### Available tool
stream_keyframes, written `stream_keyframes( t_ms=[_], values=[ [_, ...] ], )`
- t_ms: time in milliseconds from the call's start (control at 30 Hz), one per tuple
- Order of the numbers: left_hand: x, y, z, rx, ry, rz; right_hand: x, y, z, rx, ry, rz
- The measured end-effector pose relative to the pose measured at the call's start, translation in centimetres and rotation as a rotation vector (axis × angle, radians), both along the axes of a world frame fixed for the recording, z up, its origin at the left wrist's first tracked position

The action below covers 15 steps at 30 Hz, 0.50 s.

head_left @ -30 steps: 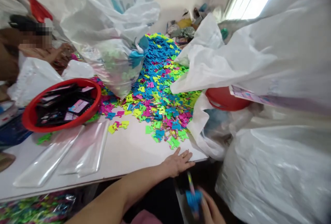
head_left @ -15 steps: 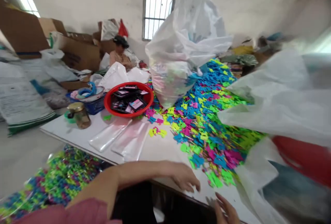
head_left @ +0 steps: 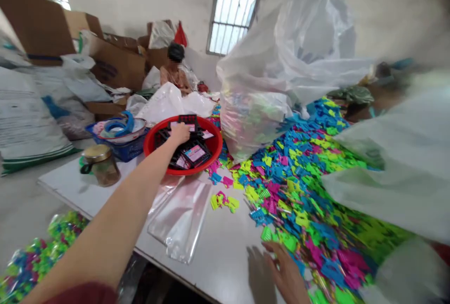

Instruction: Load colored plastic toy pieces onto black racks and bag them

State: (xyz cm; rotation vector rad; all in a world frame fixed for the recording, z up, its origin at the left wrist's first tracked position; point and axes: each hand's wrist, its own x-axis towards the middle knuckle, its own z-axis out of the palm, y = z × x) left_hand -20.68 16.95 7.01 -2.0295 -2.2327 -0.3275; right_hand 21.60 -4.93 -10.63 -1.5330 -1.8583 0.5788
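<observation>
Black pink-labelled cards (head_left: 195, 153) lie inside the red basin (head_left: 186, 171), likely light, stiff and slippery, best pinched by an edge. The left hand (head_left: 180, 133) is among them; the right hand (head_left: 284, 267) is beside plastic pieces (head_left: 288, 240), rightward of the basin. Neither grip's closure can be told.

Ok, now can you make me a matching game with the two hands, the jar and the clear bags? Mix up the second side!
Column one
1. Left hand
2. Right hand
3. Jar
4. Clear bags

Column two
A. Lying on the white table, in front of the red basin
B. Over the black items, inside the rim of the red basin
C. Standing upright with a gold-coloured lid
D. By the near edge of the colourful plastic pieces

Right pairs: 1-B, 2-D, 3-C, 4-A
</observation>
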Motion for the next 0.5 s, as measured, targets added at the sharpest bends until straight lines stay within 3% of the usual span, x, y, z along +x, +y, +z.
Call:
stream_keyframes(
  t_ms=[100, 167, 333, 433, 500],
  values=[
    [-0.5, 1.9, -0.7, -0.044, 0.053, -0.088, -1.0, 4.4, 2.1, 0.054, -0.204, 0.028],
    [-0.7, 3.4, -0.6, -0.063, 0.107, -0.167, -1.6, 7.3, 2.9, -0.009, -0.370, 0.010],
    [-0.5, 5.4, 0.0, -0.224, 0.362, -0.329, -3.5, 12.6, 3.2, -0.155, -0.771, -0.104],
    [-0.4, 5.6, 1.5, -0.177, 0.352, -0.328, -4.8, 14.6, 2.8, -0.183, -0.836, -0.089],
    [-0.9, 5.6, 3.7, -0.056, 0.291, -0.252, -5.8, 15.1, 2.8, -0.202, -0.885, -0.067]
  ],
)
